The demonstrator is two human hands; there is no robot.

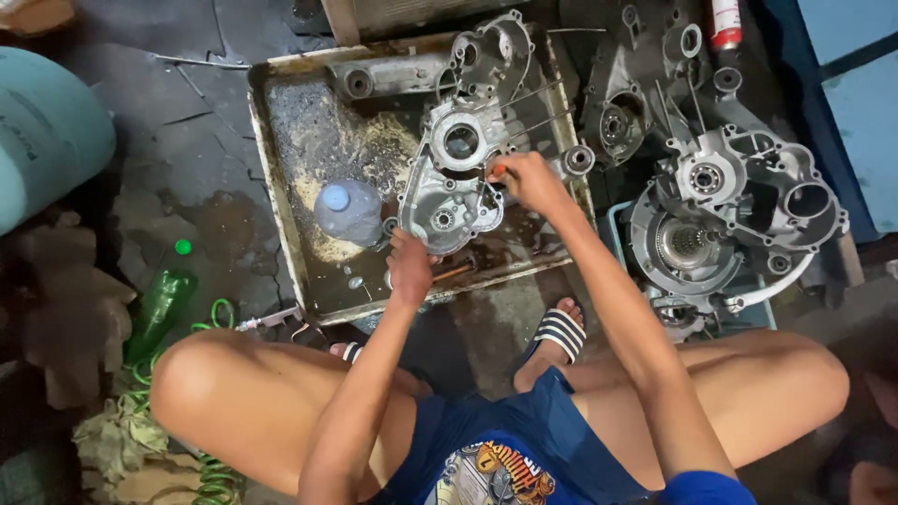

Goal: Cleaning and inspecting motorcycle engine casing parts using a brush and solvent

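L hand steadies engine case in tray; R hand clamped on orange-tipped tool, cleaning; next needs firm bracing.

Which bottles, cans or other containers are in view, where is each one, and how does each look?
Clear plastic bottle: lying in the metal tray, pale blue cap.
Green bottle: floor at left, green cap.
Spray can: top edge, red and white.
Pale teal cylinder: far left, large, rounded.
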